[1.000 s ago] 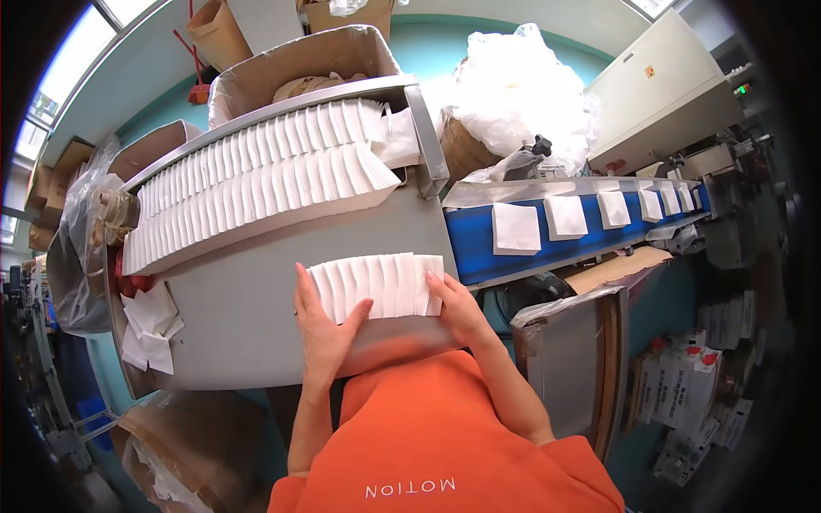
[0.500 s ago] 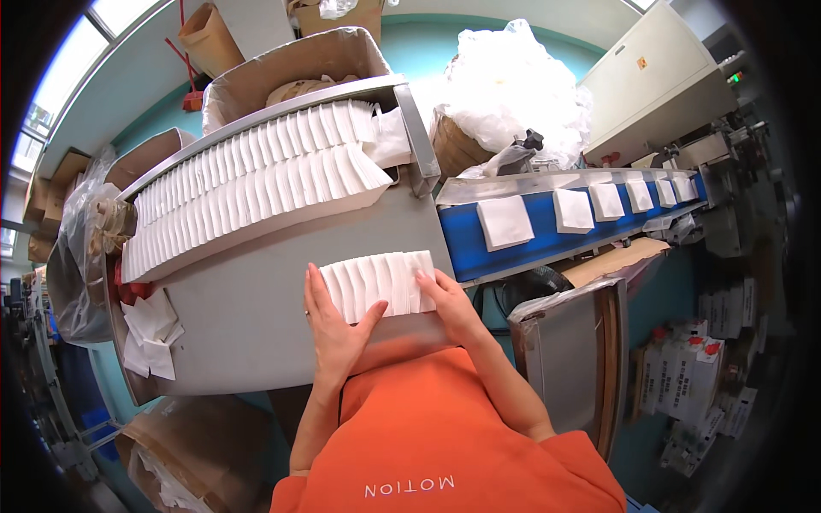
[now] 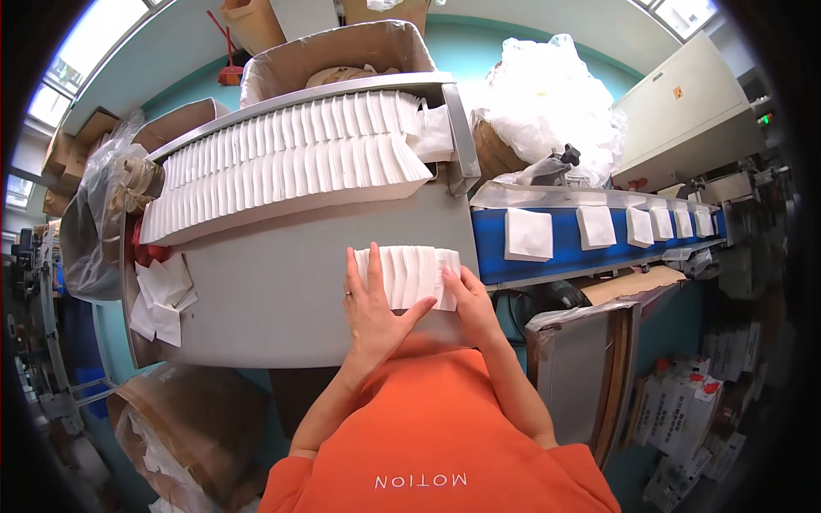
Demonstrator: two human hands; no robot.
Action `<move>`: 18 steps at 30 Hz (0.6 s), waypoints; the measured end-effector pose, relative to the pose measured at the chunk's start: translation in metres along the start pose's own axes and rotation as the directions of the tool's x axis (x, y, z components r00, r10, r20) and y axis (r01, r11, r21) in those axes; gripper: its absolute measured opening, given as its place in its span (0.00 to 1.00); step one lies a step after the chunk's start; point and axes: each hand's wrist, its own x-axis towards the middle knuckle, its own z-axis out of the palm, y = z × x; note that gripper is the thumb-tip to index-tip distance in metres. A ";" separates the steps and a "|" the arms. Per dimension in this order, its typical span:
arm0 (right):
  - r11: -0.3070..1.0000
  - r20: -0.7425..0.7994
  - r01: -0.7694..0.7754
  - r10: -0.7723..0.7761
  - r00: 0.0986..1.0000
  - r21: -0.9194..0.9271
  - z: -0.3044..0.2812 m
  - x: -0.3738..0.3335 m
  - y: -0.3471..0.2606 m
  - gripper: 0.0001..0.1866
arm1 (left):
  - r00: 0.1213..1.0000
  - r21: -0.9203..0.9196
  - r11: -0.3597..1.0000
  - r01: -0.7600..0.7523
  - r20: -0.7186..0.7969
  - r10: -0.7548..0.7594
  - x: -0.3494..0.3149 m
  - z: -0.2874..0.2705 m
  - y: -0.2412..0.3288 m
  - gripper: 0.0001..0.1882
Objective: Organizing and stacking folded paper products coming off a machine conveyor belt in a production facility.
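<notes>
A short row of folded white paper napkins [image 3: 410,272] stands on edge near the front right edge of the grey metal table [image 3: 256,295]. At its left end my left hand [image 3: 376,312] grips it, two fingers apart over the end and the thumb along the near side. My right hand [image 3: 470,303] holds the right end, thumb and fingers pressed against the last napkins. Farther back, a long double row of the same napkins [image 3: 282,175] leans along the table's raised back edge.
Single napkin packs [image 3: 528,234] lie spaced along a blue conveyor belt [image 3: 564,256] at the right. Loose napkins [image 3: 162,299] lie at the table's left corner. A large cardboard box [image 3: 342,51] stands behind, beside a white plastic bag heap [image 3: 552,107]. A framed panel [image 3: 573,359] leans below the belt.
The view has shifted, so the table appears farther right. My left fingers have spread and now reach over the row's left end. The belt's packs have come slightly nearer the table.
</notes>
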 end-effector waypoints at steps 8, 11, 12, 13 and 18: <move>0.932 -0.247 -0.049 0.146 0.958 0.359 -0.027 0.002 -0.001 0.22 | 1.000 -0.144 0.989 -0.016 -0.003 0.016 0.001 0.007 -0.017 0.53; 0.966 -0.064 0.106 -0.124 0.990 -0.235 -0.005 0.002 -0.001 0.24 | 0.999 -0.150 0.988 -0.044 0.009 0.046 0.000 0.010 -0.006 0.53; 0.957 -0.031 0.089 -0.101 0.994 -0.276 0.013 -0.010 -0.023 0.24 | 0.998 -0.149 0.987 -0.062 0.009 0.064 0.000 0.012 -0.001 0.53; 0.974 -0.009 0.062 -0.066 0.998 -0.218 0.009 -0.002 -0.007 0.22 | 0.999 -0.083 0.996 -0.042 -0.012 0.041 -0.002 0.014 0.002 0.53; 0.924 0.069 -0.218 0.207 0.976 0.315 -0.011 -0.007 -0.006 0.21 | 0.998 -0.080 0.997 -0.017 -0.063 0.012 0.001 0.011 -0.008 0.53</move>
